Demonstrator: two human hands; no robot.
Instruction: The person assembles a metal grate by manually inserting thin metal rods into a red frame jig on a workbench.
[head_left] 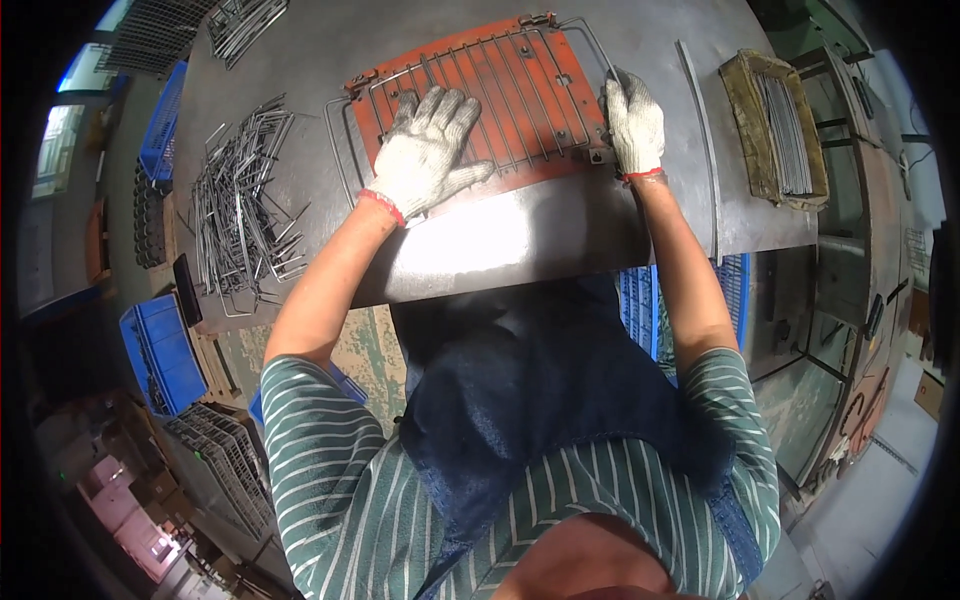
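**Hands pinning wire grid on orange jig plate**

Head view. My left hand, in a white knit glove, lies flat with the fingers spread across the wire grid. It is open and grips nothing, and I judge that the spread palm presses the rods down so they sit in place. My right hand, gloved alike, is curled at the grid's right edge, its fingers closed around the outer frame wire; I judge this steadies or squares that end against the plate.

The wire grid lies on the orange jig plate, which rests flat on the grey metal counter directly ahead of me, at its far middle. The plate appears to serve as a locating bed for the rods.

To my left on the counter lies a loose heap of bent wire pieces, near the left hand. To my right, well apart, stands a worn tray of flat strips. Blue crates sit beside the counter at lower left.
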